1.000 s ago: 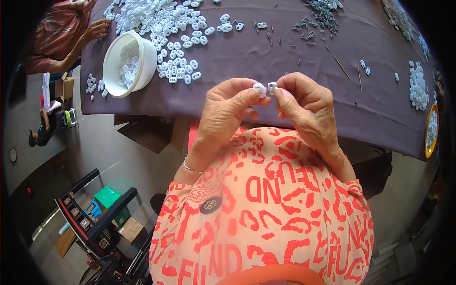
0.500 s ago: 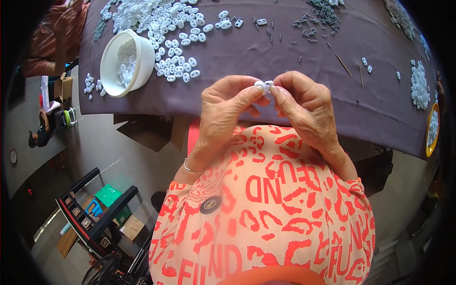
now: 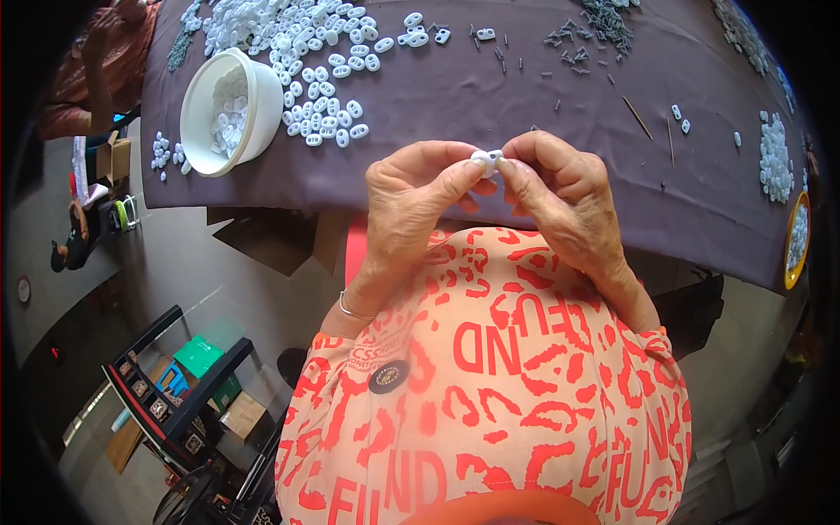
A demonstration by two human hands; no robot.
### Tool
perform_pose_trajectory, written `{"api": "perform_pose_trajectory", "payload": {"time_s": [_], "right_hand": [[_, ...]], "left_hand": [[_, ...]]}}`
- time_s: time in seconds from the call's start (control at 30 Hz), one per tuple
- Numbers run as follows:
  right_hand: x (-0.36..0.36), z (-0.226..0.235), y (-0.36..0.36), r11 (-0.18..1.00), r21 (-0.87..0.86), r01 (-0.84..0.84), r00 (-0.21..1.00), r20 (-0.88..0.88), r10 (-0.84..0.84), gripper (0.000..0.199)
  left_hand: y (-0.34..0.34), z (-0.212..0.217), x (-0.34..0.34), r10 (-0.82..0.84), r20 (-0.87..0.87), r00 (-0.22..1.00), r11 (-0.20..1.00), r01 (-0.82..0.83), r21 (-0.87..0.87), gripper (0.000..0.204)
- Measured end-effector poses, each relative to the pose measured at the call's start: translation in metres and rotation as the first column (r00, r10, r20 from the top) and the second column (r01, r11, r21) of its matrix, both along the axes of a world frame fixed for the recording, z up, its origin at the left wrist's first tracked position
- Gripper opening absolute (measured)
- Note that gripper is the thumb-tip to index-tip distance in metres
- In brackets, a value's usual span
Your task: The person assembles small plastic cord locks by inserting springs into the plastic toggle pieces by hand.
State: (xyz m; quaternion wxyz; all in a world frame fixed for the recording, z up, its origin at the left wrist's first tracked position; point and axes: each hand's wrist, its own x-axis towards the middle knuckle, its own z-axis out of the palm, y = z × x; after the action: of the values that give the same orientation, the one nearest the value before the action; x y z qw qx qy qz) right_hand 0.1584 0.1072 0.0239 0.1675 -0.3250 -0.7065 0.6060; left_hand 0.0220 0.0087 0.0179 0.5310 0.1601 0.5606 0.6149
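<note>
Just past the near table edge, my left hand (image 3: 416,188) and my right hand (image 3: 564,188) meet with thumbs and fingertips closed in a pinch. Between them is a small white plastic cord lock (image 3: 486,163), a rounded body with a dark hole showing; the fingertips cover much of it. Beyond my hands to the left lie many loose white oval pieces (image 3: 319,114) with two holes each. Small dark grey spring-like pieces (image 3: 604,31) are heaped at the far middle, with several scattered nearer.
A white tub (image 3: 269,114) partly filled with white pieces stands at the left. Two thin brown sticks (image 3: 637,117) lie on the right, with a cluster of small pale parts (image 3: 775,157) and a yellow-rimmed bowl (image 3: 792,262) beyond. Another person's arm (image 3: 98,79) shows at far left.
The white parts between my fingertips look pressed slightly closer together. My hands stay in nearly the same place, and the view has shifted a little.
</note>
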Motion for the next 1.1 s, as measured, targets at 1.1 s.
{"api": "perform_pose_trajectory", "payload": {"time_s": [1.1], "right_hand": [[0.000,0.000,0.002,0.995,-0.095,-0.009,0.999,-0.042,0.005,0.009]], "left_hand": [[0.003,-0.010,0.007,0.053,-0.140,0.989,0.994,-0.039,0.106,0.008]]}}
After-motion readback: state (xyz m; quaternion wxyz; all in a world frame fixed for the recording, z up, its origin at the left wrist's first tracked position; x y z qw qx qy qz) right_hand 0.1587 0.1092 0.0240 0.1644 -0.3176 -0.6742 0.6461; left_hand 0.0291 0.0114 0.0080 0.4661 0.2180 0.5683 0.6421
